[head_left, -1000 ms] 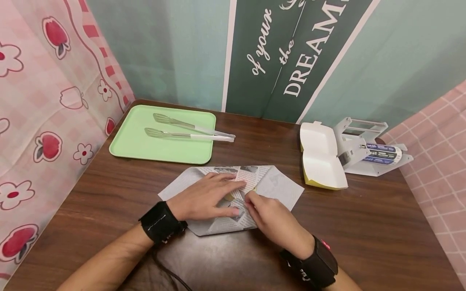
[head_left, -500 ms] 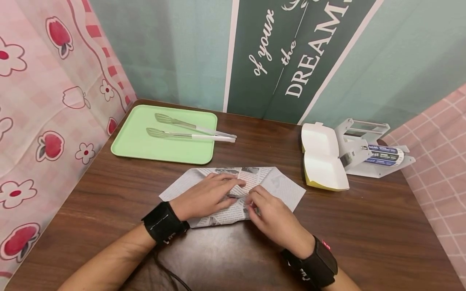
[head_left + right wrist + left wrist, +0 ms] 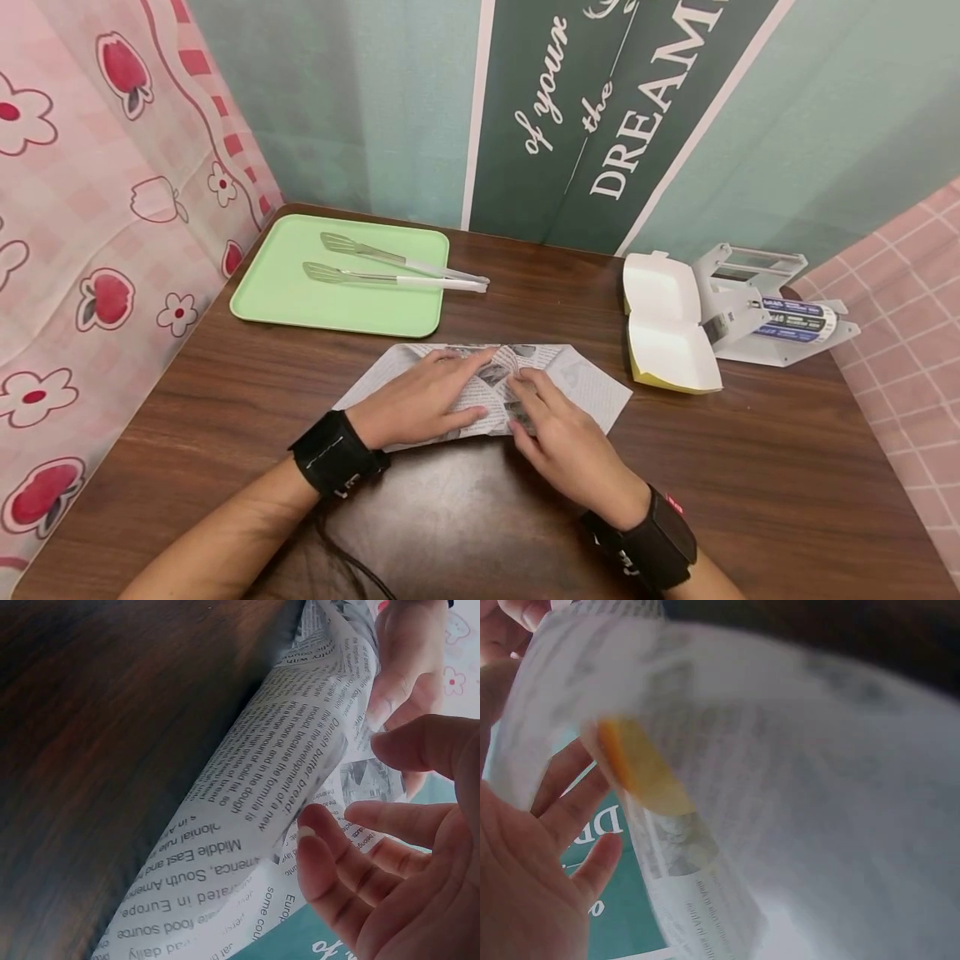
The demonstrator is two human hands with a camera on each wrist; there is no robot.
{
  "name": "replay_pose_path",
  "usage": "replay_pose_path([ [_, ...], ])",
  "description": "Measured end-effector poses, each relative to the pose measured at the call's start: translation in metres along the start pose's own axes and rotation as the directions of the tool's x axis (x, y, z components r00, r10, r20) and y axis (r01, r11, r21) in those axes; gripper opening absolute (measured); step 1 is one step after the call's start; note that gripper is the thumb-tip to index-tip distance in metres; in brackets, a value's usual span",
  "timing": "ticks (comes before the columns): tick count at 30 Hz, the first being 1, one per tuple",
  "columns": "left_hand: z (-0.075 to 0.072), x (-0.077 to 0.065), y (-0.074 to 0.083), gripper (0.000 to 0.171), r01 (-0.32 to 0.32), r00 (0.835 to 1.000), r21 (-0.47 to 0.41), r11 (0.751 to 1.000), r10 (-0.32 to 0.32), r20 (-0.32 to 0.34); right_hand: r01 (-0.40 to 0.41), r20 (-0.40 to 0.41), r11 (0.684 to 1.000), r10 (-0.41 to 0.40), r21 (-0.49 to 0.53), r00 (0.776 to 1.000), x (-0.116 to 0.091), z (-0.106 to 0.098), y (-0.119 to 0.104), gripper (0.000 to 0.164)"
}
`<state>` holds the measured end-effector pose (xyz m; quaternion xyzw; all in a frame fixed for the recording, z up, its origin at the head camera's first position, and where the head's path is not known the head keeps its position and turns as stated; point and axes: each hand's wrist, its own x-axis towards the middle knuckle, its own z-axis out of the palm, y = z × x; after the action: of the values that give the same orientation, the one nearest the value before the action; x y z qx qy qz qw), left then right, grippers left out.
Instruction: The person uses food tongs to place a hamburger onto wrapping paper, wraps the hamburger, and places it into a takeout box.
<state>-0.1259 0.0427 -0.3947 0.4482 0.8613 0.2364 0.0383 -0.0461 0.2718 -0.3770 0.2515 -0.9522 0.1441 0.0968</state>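
Observation:
A sheet of newsprint-patterned wrapping paper (image 3: 596, 392) lies folded on the table, with its side ends spread flat. My left hand (image 3: 416, 404) rests on its left part, fingers extended toward the middle fold. At the right of the fold, my right hand (image 3: 562, 437) presses the paper with bent, loose fingers. In the right wrist view the near side of the paper (image 3: 247, 765) bulges into a rounded roll, and the fingers (image 3: 322, 877) touch it. A yellow-orange thing (image 3: 645, 769) shows at the paper in the left wrist view; its kind is unclear.
A green tray (image 3: 262, 300) holds metal tongs (image 3: 375, 279) at the back left. An open white-and-yellow box (image 3: 671, 354) stands at the right, beside a white dispenser (image 3: 738, 350) with a blue-labelled roll (image 3: 795, 321). A cable (image 3: 352, 562) lies at the front.
The paper's near edge has moved away from me as it rolled over. The yellow patch at the middle is covered in the head view. My right hand has shifted slightly forward and its fingers have loosened.

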Motion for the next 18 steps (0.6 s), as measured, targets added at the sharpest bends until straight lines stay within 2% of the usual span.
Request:
replay_pose_path([
  [8,-0.0006,-0.0002,-0.0008,0.073,0.021,1.0,-0.094,0.995,-0.023,-0.015,0.008,0.018,0.999,-0.008,-0.051,1.0,0.0009,0.0031,0.004,0.052],
  [14,-0.0014,-0.0001,-0.0021,0.088,0.052,0.998,-0.119,0.992,-0.049,0.026,-0.015,0.058,0.997,0.019,-0.08,0.998,0.0019,0.0021,0.0053,0.055],
  [18,-0.0001,0.0002,-0.0028,0.092,0.052,0.999,-0.129,0.99,-0.049,0.022,-0.011,0.074,0.998,0.016,-0.065,0.997,0.0029,0.0028,0.0054,0.054],
])
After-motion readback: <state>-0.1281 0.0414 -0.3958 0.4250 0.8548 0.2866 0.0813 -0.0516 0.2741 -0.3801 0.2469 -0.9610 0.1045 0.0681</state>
